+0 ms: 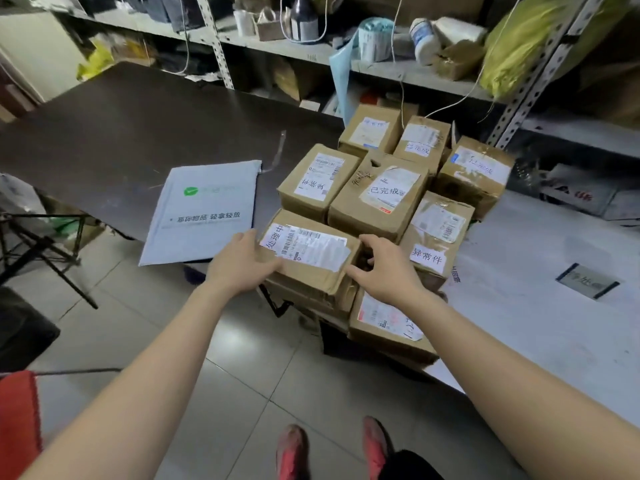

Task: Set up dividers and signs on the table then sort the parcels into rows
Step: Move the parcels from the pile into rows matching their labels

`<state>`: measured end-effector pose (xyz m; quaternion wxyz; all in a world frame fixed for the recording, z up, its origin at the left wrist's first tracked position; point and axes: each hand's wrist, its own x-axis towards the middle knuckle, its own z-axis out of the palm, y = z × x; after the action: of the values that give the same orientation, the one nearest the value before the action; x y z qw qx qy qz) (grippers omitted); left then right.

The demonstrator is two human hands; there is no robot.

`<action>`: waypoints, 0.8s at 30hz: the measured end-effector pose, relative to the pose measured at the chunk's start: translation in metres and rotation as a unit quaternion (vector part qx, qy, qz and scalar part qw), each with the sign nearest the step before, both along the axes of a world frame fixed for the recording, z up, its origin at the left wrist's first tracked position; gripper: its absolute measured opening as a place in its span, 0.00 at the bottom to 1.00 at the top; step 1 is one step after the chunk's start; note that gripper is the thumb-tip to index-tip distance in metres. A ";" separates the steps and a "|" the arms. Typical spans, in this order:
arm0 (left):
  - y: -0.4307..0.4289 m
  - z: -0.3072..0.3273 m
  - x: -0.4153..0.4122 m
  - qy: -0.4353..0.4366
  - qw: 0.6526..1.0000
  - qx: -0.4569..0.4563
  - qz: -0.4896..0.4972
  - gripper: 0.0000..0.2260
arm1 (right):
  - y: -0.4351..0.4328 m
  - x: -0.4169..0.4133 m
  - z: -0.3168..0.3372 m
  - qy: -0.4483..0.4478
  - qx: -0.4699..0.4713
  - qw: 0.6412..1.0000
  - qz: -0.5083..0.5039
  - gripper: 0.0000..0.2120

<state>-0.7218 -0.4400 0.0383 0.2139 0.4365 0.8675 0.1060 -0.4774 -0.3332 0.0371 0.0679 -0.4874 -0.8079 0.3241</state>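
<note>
A grey padded mailer [202,211] carries a green logo and the printed line 易碎物品 轻拿轻放. The nearest cardboard box [311,261] has a white tag reading 处理中 beside a barcode label too small to read. A taller box [379,199] behind it is tagged 已完成. The box to the right [434,237] is tagged 异常件. Other boxes' tags are blurred.
</note>
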 end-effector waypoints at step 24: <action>0.006 0.048 0.028 -0.221 0.941 0.238 -0.099 0.19 | -0.079 0.022 0.049 0.252 -0.082 0.912 -0.313 0.26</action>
<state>-0.6935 -0.4344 0.0864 0.2995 0.5243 0.7003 0.3808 -0.4554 -0.4126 0.0860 0.3266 -0.6211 -0.5408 0.4637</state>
